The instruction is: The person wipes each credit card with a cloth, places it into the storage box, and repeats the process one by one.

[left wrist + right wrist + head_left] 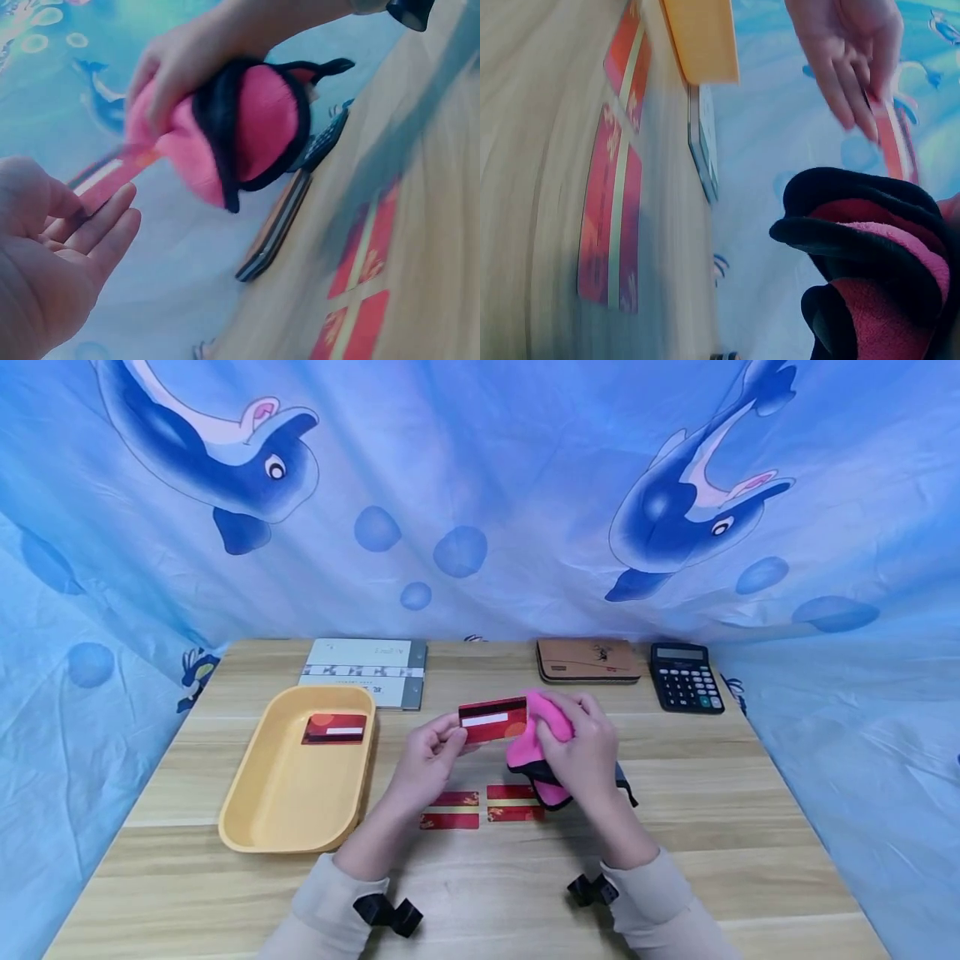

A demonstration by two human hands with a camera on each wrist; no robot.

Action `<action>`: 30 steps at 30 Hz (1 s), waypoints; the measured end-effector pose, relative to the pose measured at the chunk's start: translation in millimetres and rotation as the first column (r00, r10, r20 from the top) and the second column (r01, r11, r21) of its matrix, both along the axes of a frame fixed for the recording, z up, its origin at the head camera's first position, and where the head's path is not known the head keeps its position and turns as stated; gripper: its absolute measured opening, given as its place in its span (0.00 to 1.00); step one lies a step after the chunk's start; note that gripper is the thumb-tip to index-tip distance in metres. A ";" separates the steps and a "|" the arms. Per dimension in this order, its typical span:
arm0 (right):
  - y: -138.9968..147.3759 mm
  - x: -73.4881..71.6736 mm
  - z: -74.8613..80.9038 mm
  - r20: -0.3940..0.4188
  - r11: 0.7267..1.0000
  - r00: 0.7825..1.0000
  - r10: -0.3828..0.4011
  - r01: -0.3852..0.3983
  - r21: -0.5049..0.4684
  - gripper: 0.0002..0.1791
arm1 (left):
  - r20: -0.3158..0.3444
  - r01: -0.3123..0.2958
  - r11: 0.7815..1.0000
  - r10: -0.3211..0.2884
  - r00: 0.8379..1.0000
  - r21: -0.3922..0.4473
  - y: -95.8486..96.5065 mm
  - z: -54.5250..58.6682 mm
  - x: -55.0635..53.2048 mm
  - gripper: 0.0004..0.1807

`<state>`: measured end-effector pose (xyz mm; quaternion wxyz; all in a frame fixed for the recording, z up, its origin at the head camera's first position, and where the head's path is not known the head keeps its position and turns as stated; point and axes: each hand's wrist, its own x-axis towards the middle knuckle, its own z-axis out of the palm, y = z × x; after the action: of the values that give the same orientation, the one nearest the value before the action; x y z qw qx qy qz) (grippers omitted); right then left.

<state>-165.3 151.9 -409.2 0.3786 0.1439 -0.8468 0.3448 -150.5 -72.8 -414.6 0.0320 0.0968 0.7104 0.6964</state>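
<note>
A red card with a dark stripe and a white strip is held up above the table, its left end pinched by my left hand. My right hand grips a bunched pink cloth with black edging, and the cloth meets the card's right end. Under my hands, two red cards with a yellow band lie on the table, one left and one right. In the right wrist view the folded cloth hides most of my right hand.
At the left stands a yellow tray with another red card in it. Behind the tray lies a pale book. A brown wallet and a black calculator lie along the table's back edge, before a blue dolphin curtain.
</note>
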 end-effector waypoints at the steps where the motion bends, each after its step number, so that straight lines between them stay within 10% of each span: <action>1: 3.0 -0.2 -0.3 0.007 1.000 1.000 -0.004 0.004 -0.007 0.18 | 0.002 -0.009 1.000 0.009 1.000 0.001 -2.5 2.6 0.4 0.17; 11: 24.0 -2.0 -5.2 0.018 0.998 1.000 0.006 -0.005 -0.060 0.18 | 0.023 -0.183 0.983 0.182 0.983 0.036 -42.4 16.5 -8.0 0.18; 19: 34.3 -4.3 -6.1 0.015 0.996 1.000 0.001 0.000 -0.087 0.19 | 0.081 -0.388 0.921 0.384 0.920 0.042 -82.9 21.3 -13.6 0.15; 30: 47.0 -3.9 -14.2 0.042 0.997 0.999 0.002 0.001 -0.075 0.20 | 0.093 -0.427 0.904 0.425 0.900 0.007 -158.2 0.8 -27.6 0.22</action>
<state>-169.1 198.9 -423.4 0.3658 0.1226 -0.8409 0.3796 -178.0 -231.0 -413.8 -0.0907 -0.0916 0.7027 0.6997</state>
